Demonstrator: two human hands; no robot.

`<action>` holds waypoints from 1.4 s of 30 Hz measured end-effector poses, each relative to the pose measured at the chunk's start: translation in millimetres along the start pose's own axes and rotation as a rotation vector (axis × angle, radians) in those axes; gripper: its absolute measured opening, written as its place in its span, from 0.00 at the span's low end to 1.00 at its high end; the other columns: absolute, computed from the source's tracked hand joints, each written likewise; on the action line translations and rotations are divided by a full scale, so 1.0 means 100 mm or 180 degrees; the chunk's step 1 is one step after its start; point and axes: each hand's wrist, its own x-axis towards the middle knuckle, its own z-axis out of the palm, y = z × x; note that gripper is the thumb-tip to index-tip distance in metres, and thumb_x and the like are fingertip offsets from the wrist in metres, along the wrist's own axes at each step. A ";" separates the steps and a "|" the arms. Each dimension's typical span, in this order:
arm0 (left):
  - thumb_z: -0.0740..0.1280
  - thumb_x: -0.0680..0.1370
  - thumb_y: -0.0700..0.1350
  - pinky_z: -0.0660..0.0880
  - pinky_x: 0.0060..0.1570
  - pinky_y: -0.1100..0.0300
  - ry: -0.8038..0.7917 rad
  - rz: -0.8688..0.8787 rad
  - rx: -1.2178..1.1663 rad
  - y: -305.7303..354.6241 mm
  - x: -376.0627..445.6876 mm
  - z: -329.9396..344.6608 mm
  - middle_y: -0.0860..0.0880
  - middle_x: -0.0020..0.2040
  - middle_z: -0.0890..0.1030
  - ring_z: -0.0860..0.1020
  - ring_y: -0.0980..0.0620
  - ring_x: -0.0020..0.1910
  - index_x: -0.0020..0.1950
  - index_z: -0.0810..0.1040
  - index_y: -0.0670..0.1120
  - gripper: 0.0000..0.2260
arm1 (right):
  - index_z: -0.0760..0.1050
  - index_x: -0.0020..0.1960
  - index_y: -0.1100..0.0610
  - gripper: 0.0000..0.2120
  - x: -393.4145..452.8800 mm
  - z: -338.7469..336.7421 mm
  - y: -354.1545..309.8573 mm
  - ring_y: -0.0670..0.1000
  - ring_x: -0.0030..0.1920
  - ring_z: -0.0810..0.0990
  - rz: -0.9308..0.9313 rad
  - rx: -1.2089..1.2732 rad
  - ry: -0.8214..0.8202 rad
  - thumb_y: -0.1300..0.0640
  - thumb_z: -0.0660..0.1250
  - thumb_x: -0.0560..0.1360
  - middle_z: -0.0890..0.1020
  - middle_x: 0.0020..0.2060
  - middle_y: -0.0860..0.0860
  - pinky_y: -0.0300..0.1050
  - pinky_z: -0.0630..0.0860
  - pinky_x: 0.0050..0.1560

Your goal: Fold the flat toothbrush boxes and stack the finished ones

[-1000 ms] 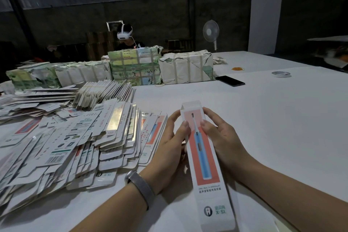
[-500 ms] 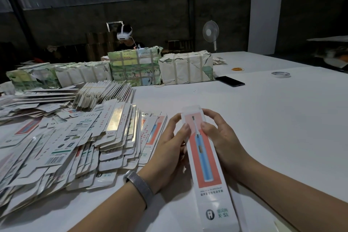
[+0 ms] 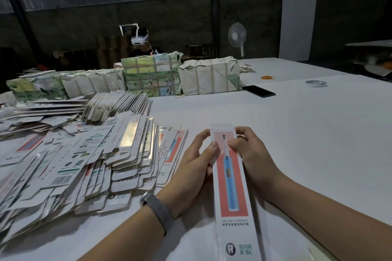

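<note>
A long white toothbrush box (image 3: pixel 232 193) with a red panel and a blue toothbrush picture points away from me at lower centre. My left hand (image 3: pixel 194 162) grips its far end from the left, thumb on the printed face. My right hand (image 3: pixel 250 152) grips the same end from the right, thumb pressing the face and fingers curled behind the top flap. A big spread of flat unfolded boxes (image 3: pixel 70 154) lies on the table to the left.
Wrapped paper bundles (image 3: pixel 209 78) stand in a row across the back of the white table (image 3: pixel 307 137). A black phone (image 3: pixel 258 91), a tape roll (image 3: pixel 316 83) and rubber bands (image 3: pixel 267 78) lie far right. Another person wearing a headset (image 3: pixel 140 38) sits behind the bundles.
The box has shifted slightly toward me and its far end has dropped lower. Both hands stay on that end, fingers now curled tighter round it.
</note>
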 end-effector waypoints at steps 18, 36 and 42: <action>0.65 0.77 0.60 0.83 0.44 0.56 0.0023 -0.0017 0.0071 -0.02 -0.01 0.02 0.46 0.49 0.87 0.86 0.44 0.47 0.62 0.70 0.67 0.14 | 0.70 0.59 0.41 0.17 -0.02 -0.03 -0.02 0.52 0.45 0.86 -0.0427 0.0061 0.0383 0.62 0.66 0.80 0.81 0.52 0.46 0.40 0.81 0.38; 0.64 0.79 0.57 0.82 0.42 0.57 0.0066 -0.0183 0.0160 0.01 -0.01 0.00 0.46 0.45 0.86 0.87 0.45 0.44 0.55 0.74 0.68 0.06 | 0.76 0.52 0.50 0.05 -0.03 -0.05 -0.03 0.55 0.38 0.86 -0.0159 -0.0148 0.0195 0.59 0.64 0.81 0.84 0.40 0.47 0.41 0.81 0.36; 0.66 0.78 0.61 0.82 0.44 0.57 0.0000 -0.0153 0.0167 0.01 -0.03 0.01 0.44 0.47 0.86 0.87 0.44 0.46 0.58 0.74 0.66 0.10 | 0.76 0.49 0.54 0.03 -0.02 -0.05 -0.04 0.57 0.37 0.86 -0.0085 -0.0088 0.0303 0.59 0.65 0.81 0.83 0.39 0.52 0.47 0.84 0.39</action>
